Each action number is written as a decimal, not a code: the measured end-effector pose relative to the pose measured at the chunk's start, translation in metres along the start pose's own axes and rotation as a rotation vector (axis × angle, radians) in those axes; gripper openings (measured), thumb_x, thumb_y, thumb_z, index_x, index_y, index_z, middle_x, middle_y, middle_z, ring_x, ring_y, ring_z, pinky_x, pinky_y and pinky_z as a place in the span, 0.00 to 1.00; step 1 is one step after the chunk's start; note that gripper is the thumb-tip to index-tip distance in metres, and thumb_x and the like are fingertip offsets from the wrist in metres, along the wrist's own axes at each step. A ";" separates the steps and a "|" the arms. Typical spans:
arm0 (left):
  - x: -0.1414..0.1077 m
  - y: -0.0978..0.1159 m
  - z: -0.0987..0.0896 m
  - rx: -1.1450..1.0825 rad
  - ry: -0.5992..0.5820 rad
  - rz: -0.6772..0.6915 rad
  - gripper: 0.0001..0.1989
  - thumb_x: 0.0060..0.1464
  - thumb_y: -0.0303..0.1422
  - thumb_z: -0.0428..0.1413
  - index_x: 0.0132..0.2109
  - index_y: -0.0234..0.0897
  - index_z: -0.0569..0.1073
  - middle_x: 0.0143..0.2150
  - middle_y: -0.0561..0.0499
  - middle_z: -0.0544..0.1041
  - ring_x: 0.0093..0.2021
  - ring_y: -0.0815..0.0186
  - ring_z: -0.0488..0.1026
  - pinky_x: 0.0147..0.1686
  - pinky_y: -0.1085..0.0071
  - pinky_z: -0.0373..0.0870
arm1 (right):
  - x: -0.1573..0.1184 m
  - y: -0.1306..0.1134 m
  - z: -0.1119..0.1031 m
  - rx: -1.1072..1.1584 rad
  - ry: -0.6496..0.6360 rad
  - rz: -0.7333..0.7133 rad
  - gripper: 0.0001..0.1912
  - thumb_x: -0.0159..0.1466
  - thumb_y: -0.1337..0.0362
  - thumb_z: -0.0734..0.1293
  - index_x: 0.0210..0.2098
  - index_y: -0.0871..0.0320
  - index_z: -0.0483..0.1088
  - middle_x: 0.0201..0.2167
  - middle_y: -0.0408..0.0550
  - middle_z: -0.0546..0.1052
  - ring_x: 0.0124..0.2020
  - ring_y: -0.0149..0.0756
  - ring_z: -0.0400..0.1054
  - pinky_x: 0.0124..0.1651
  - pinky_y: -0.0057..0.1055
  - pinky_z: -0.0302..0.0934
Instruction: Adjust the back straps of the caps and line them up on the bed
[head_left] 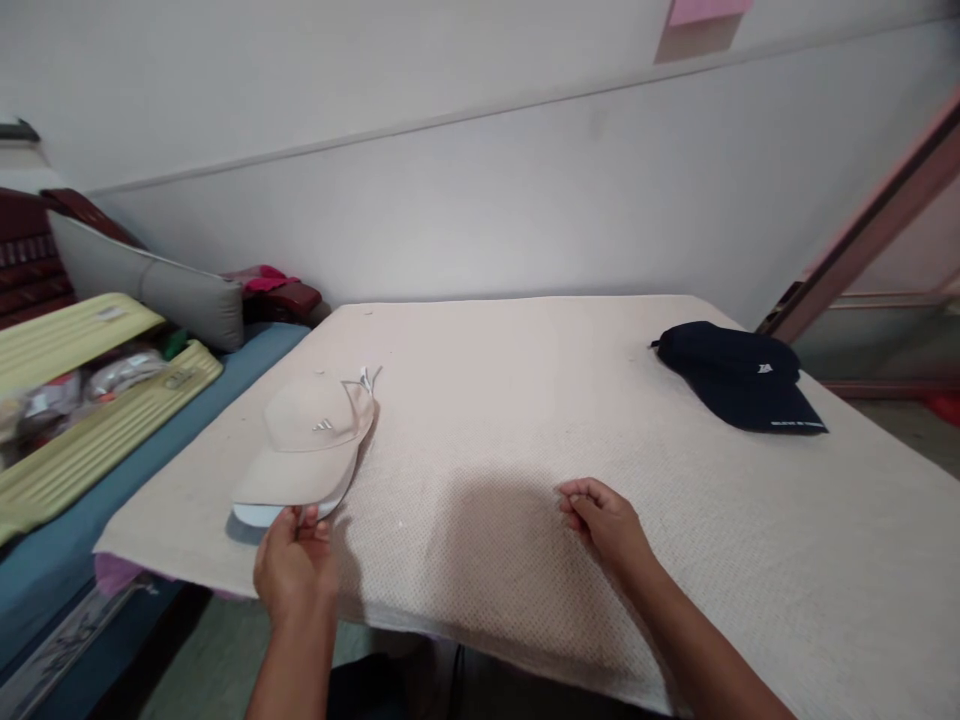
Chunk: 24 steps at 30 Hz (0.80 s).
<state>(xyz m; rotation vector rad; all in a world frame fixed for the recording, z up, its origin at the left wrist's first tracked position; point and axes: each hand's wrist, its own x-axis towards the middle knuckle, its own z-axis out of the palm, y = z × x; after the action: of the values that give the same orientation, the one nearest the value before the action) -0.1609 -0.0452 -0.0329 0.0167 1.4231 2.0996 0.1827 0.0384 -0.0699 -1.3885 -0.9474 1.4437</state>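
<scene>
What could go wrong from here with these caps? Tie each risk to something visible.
The left hand is at the brim of the pale cap, near the front edge of the cloth: a clumsy pull might drop the cap. The cloth overhangs that edge, so a snag might shift it and drag the navy cap along.
</scene>
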 end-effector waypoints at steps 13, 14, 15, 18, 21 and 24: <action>0.008 -0.005 0.052 0.001 -0.063 0.239 0.11 0.42 0.26 0.59 0.29 0.36 0.63 0.22 0.61 0.63 0.18 0.76 0.59 0.16 0.80 0.57 | -0.001 -0.002 0.006 -0.170 -0.069 -0.041 0.08 0.50 0.65 0.60 0.29 0.59 0.67 0.21 0.43 0.70 0.18 0.28 0.60 0.21 0.26 0.51; 0.005 -0.005 0.054 -0.010 -0.091 0.256 0.11 0.42 0.26 0.60 0.30 0.36 0.64 0.23 0.61 0.64 0.19 0.76 0.59 0.17 0.79 0.58 | -0.001 -0.001 0.006 -0.173 -0.072 -0.047 0.08 0.50 0.65 0.60 0.29 0.59 0.67 0.21 0.43 0.70 0.18 0.28 0.60 0.21 0.26 0.51; 0.001 -0.005 0.057 -0.020 -0.119 0.273 0.11 0.42 0.27 0.60 0.31 0.37 0.64 0.24 0.60 0.64 0.19 0.77 0.60 0.18 0.79 0.59 | -0.001 -0.001 0.006 -0.175 -0.078 -0.054 0.08 0.50 0.65 0.60 0.29 0.59 0.67 0.21 0.43 0.70 0.18 0.28 0.60 0.21 0.26 0.51; -0.018 -0.006 0.065 -0.047 -0.204 0.316 0.11 0.43 0.29 0.61 0.33 0.37 0.66 0.26 0.60 0.65 0.20 0.77 0.60 0.19 0.78 0.59 | 0.000 0.002 0.006 -0.175 -0.094 -0.072 0.07 0.50 0.66 0.60 0.29 0.58 0.67 0.20 0.42 0.70 0.19 0.29 0.61 0.22 0.27 0.52; -0.047 -0.016 0.075 -0.063 -0.306 0.276 0.11 0.44 0.30 0.62 0.35 0.37 0.68 0.27 0.60 0.65 0.19 0.77 0.60 0.19 0.78 0.59 | -0.001 0.003 0.006 -0.134 -0.117 -0.075 0.06 0.51 0.67 0.61 0.29 0.58 0.67 0.20 0.42 0.69 0.19 0.28 0.60 0.22 0.27 0.51; -0.084 -0.035 0.082 -0.060 -0.441 0.127 0.09 0.46 0.31 0.61 0.35 0.37 0.68 0.24 0.60 0.63 0.18 0.77 0.58 0.18 0.78 0.57 | -0.005 -0.001 0.005 -0.047 -0.186 -0.042 0.06 0.54 0.62 0.64 0.29 0.59 0.68 0.21 0.43 0.70 0.20 0.29 0.62 0.23 0.27 0.52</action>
<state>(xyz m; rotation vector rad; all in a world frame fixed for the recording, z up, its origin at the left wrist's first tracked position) -0.0488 -0.0077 -0.0016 0.5249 1.1154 2.0710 0.1781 0.0345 -0.0676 -1.2756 -1.1282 1.5477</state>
